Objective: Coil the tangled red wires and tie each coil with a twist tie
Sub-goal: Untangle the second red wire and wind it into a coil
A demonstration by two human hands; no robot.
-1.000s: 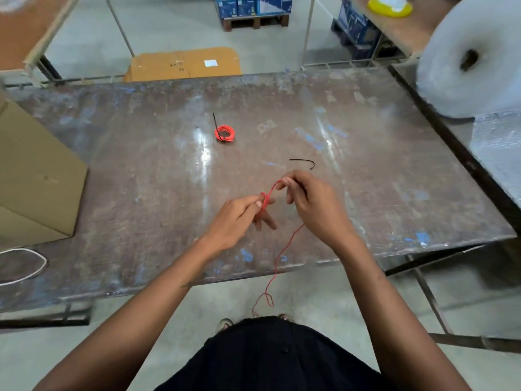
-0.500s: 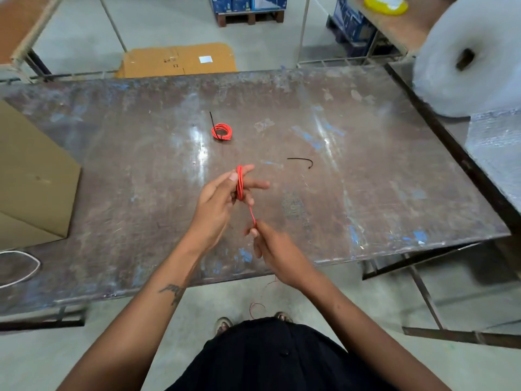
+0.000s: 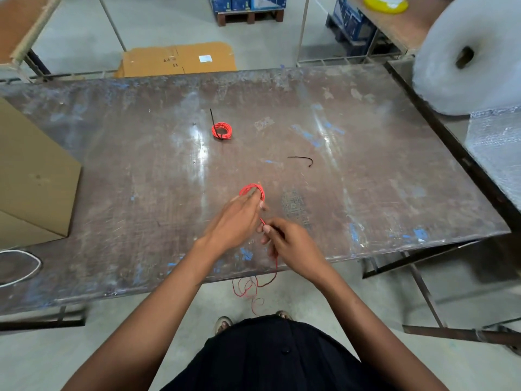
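Note:
My left hand (image 3: 236,218) holds a small coil of red wire (image 3: 251,190) wound around its fingertips above the table's front middle. My right hand (image 3: 290,244) pinches the same wire just below and to the right of the coil. The loose tail of the wire (image 3: 249,289) hangs over the table's front edge in tangled loops. Farther back lies a finished red coil (image 3: 222,130) with a black tie around it. A loose black twist tie (image 3: 301,159) lies to the right of the middle.
The worn metal table (image 3: 394,176) carries a cardboard box (image 3: 31,182) at the left and a white loop (image 3: 19,266) near the front left. A large bubble-wrap roll (image 3: 462,57) sits at the far right. A flat carton (image 3: 177,59) lies on the floor behind.
The coil on my left hand has grown and turned so its loop shows. My right hand has moved up closer to the left hand, feeding wire, and the hanging tail is more bunched.

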